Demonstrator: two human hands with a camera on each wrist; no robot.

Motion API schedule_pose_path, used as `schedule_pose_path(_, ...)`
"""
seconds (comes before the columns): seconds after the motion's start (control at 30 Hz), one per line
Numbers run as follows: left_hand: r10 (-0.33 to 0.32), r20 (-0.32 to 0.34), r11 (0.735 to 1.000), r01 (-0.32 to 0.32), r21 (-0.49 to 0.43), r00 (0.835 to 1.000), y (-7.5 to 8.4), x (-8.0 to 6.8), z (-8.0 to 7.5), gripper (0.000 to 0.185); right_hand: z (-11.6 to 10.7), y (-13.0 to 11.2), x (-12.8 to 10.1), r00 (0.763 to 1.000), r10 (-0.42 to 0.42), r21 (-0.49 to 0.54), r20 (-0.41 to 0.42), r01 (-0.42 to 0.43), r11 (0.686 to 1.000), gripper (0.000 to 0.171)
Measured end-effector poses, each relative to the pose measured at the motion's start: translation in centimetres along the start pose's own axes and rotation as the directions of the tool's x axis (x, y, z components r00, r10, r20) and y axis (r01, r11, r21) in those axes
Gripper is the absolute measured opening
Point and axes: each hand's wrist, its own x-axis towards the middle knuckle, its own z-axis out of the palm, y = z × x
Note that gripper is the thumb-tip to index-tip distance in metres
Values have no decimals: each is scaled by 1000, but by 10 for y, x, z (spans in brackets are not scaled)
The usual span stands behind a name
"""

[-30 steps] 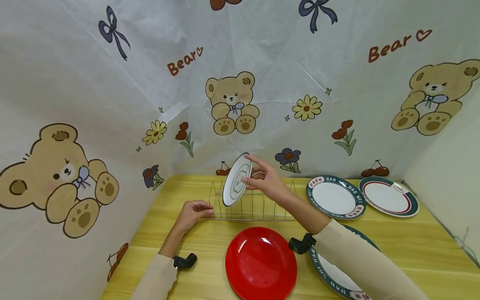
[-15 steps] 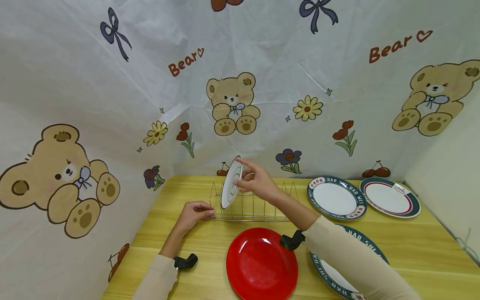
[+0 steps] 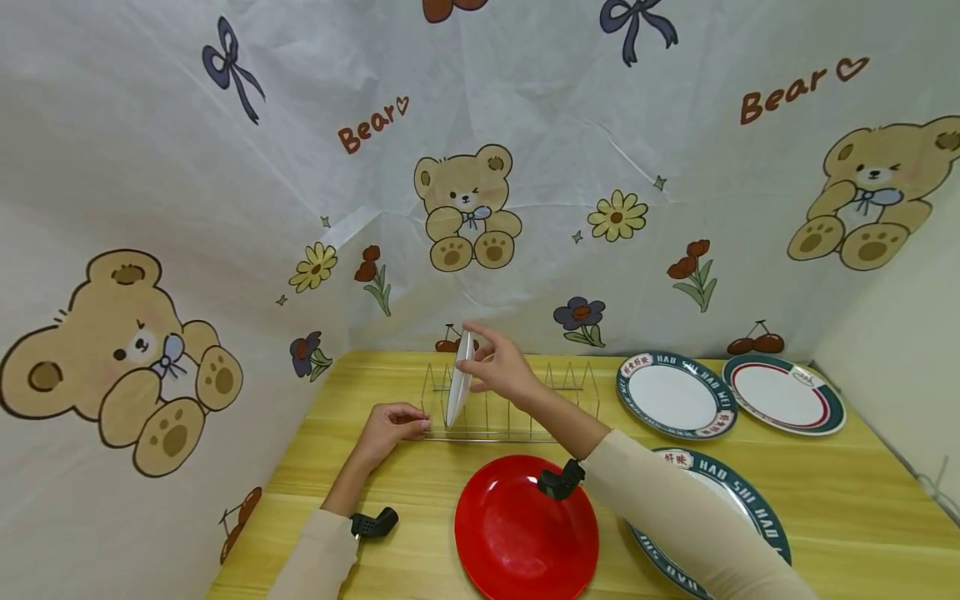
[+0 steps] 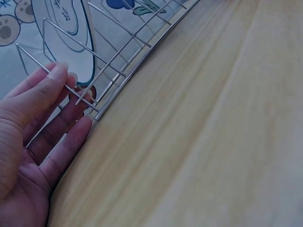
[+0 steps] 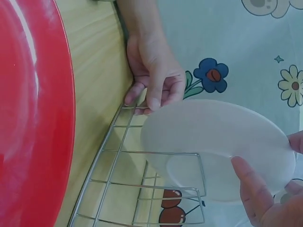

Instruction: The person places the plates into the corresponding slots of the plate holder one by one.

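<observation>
At the far middle of the desk [image 3: 825, 492], right hand [image 3: 501, 367] pinching a small white plate [image 3: 458, 379] upright in the wire rack [image 3: 525, 408], left hand [image 3: 390, 427] gripping the rack's left end, red plate [image 3: 525, 525] lying nearer.

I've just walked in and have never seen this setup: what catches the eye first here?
The big red plate at the near table edge stands out. Behind it, the right hand holds a small white plate upright in a wire rack, whose left end the left hand grips.
</observation>
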Motion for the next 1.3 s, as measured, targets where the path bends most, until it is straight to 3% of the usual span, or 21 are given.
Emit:
schedule_pose_path(0.3,-6,-4,1000,6,7,1000,-1,0,0,19,6,7,3,999,41,-7,-24,-41,999,66)
schedule_pose_path(0.77,-16,-9,1000,16,13,1000,-1,-1,-2,18,11,12,-5,1000,0,-82,-5,0,997,69)
schedule_pose_path(1.0,-24,-12,999,24,26,1000,-2,0,-3,19,1,4,-22,1000,0,-152,-19,-3,988,70)
schedule_pose_path(1.3,-34,-20,999,34,11,999,-3,1,-1,22,-26,-12,-60,999,-33,-129,5,33,991,69)
